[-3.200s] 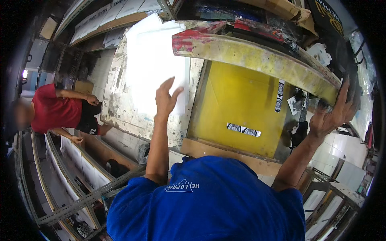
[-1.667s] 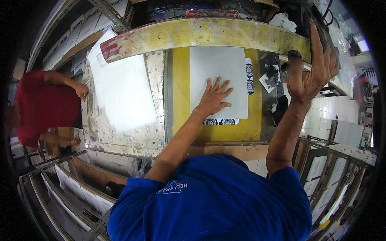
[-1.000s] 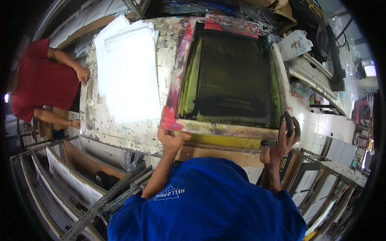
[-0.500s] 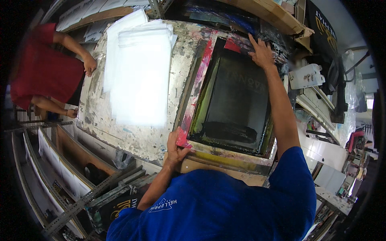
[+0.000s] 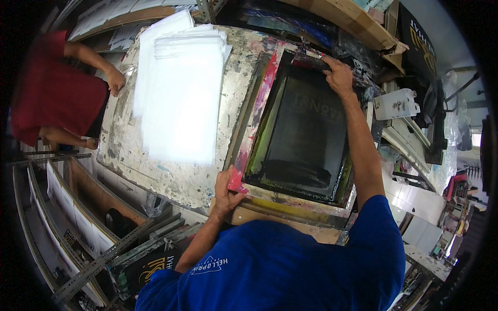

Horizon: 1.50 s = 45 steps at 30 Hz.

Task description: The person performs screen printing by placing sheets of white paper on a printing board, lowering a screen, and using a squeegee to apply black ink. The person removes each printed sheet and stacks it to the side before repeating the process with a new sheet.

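A screen-printing frame (image 5: 252,103), stained pink and white on its rails, lies tilted on the worktable in front of me. Wet black ink coats its mesh (image 5: 306,119), thickest in a patch near the close end. My left hand (image 5: 226,193) is closed round the near left corner of the frame, thumb on top. At the far end of the mesh lies an ink-smeared squeegee (image 5: 308,60). My right hand (image 5: 340,76) reaches there with bent fingers closed on the squeegee's right end; part of the grip is hidden.
A stack of white sheets (image 5: 182,98) covers the middle of the stained worktable (image 5: 124,140). Another person in a red shirt (image 5: 59,93) stands at the left with a hand on the table edge. A white plastic container (image 5: 396,104) sits at right; shelving (image 5: 104,192) stands lower left.
My right hand has gone from stretched, spread fingers to a bent grip on the squeegee, whose pink face has turned darker. The left hand stays on the frame corner.
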{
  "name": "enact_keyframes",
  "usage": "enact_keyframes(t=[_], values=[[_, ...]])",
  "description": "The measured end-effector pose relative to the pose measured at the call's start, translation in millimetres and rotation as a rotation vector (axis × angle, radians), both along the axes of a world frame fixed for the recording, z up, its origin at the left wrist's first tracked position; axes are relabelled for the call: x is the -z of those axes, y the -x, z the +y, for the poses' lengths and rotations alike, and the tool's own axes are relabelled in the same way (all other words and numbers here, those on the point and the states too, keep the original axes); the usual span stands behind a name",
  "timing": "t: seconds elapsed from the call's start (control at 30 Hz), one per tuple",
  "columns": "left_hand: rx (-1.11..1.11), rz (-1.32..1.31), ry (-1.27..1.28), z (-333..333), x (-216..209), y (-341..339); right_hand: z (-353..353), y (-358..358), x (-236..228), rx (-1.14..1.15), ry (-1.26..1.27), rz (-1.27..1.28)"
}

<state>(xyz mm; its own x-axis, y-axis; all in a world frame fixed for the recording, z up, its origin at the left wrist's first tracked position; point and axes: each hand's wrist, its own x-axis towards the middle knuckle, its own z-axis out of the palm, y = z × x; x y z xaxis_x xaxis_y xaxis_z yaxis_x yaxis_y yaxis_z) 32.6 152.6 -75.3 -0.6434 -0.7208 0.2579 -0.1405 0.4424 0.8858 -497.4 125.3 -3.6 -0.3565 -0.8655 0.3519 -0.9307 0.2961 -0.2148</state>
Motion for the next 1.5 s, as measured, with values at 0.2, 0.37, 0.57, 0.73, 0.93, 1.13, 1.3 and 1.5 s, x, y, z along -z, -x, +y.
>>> enact_keyframes(t=[0.2, 0.37, 0.57, 0.73, 0.93, 1.13, 1.3, 1.5], values=[[-0.029, -0.034, -0.026, 4.7, 2.8, -1.2, 3.1, 10.1, -12.1, 0.143, -0.062, -0.265], [-0.016, -0.032, -0.084, 5.5, 14.8, -0.5, 69.1, 18.9, -6.1, 0.211, 0.192, -0.632], [-0.042, 0.031, -0.083, 7.2, 10.8, 2.8, 157.7, -135.2, -58.1, 0.168, 0.041, -0.813], [-0.027, 0.057, -0.1, 6.0, 3.2, 3.8, 198.7, -256.6, -64.0, 0.129, -0.212, -0.571], [-0.007, 0.039, -0.02, 2.4, -0.2, 1.9, 200.3, -265.8, -67.4, 0.091, -0.171, -0.394], [-0.005, 0.021, 0.092, -1.8, -4.9, 5.5, 197.7, -276.8, -48.3, -0.027, -0.298, -0.349], [-0.014, -0.089, 0.163, -6.7, -4.7, 5.9, 191.0, -295.5, -22.3, 0.062, -0.378, -0.197], [-0.019, -0.149, 0.089, -3.4, -2.6, 2.0, 163.6, -246.7, 20.5, 0.129, -0.255, -0.215]])
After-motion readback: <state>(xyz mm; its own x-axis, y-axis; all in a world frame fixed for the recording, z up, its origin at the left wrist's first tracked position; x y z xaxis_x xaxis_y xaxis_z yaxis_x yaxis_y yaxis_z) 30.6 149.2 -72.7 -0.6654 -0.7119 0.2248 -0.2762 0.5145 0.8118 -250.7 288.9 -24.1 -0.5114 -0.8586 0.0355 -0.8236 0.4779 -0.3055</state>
